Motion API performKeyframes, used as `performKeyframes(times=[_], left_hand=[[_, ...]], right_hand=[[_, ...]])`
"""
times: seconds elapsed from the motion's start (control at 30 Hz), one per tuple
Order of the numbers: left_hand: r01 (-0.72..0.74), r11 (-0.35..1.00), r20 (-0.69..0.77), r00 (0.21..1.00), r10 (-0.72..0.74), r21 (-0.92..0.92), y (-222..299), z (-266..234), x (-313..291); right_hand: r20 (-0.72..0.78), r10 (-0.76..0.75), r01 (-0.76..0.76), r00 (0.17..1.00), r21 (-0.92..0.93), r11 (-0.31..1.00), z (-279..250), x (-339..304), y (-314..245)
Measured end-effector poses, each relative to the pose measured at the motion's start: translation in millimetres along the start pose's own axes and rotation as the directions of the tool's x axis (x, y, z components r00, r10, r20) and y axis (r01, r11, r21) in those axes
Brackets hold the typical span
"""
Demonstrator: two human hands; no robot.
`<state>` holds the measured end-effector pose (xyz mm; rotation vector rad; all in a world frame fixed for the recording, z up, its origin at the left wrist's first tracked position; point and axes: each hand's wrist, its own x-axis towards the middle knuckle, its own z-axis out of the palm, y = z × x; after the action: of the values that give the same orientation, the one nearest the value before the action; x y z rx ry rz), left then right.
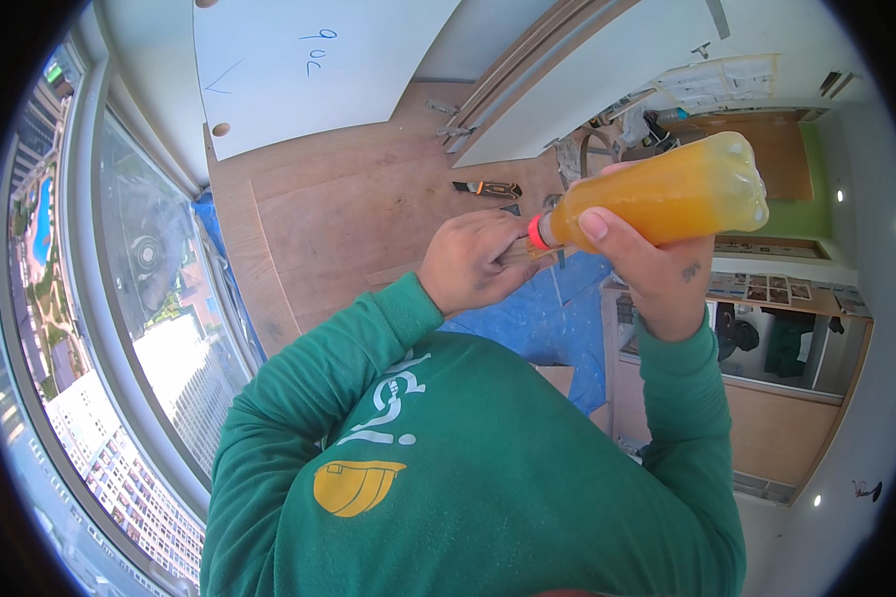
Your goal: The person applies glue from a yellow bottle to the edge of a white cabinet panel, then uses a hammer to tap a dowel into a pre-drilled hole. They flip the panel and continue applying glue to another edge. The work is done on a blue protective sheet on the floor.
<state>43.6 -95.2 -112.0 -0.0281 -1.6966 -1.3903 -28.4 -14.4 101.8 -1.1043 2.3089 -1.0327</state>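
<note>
Here the right hand (657, 269) wraps its fingers around an orange juice bottle (667, 194), lying tilted. The left hand (473, 264) pinches closed at the red cap (538, 231); the cap seems on yet. Farther, a utility knife (488, 188) lies on the wooden floor (338, 209).

1. A clear plastic bottle of orange liquid (667, 194) with a red neck ring lies tilted at upper right, held in the right hand (662, 269).
2. The left hand (468, 264) grips its cap end.
</note>
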Motion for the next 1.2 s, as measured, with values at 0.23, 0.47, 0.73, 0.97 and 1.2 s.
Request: performKeyframes(times=[0.23, 0.47, 0.73, 0.97, 1.2], left_hand=[[-0.014, 1.000, -0.017, 1.000, 0.014, 0.014, -5.6, 2.7, -2.6], [0.047, 0.999, 0.010, 0.999, -0.047, 0.009, -2.7, 0.6, -1.1], [0.024, 1.000, 0.023, 0.999, -0.024, -0.001, 1.5, 0.7, 0.9], [0.040, 0.999, 0.013, 0.999, -0.040, 0.012, 0.0, 0.9, 1.0], [-0.019, 1.000, -0.058, 0.998, 0.020, 0.025, 0.3, 7.4, 1.6]], right_hand=[[-0.048, -0.027, 0.023, 0.998, -0.077, 0.997, -3.6, -2.2, 7.8], [-0.229, -0.087, 0.120, 0.969, 0.135, 0.984, -0.4, -10.1, 14.4], [-0.229, -0.037, 0.047, 0.973, 0.036, 0.998, -29.4, -4.4, 37.2], [-0.121, 0.001, 0.023, 0.993, 0.196, 0.980, 1.6, -16.0, 19.8], [-0.218, -0.014, 0.017, 0.976, 0.010, 1.000, -35.5, -6.1, 47.4]])
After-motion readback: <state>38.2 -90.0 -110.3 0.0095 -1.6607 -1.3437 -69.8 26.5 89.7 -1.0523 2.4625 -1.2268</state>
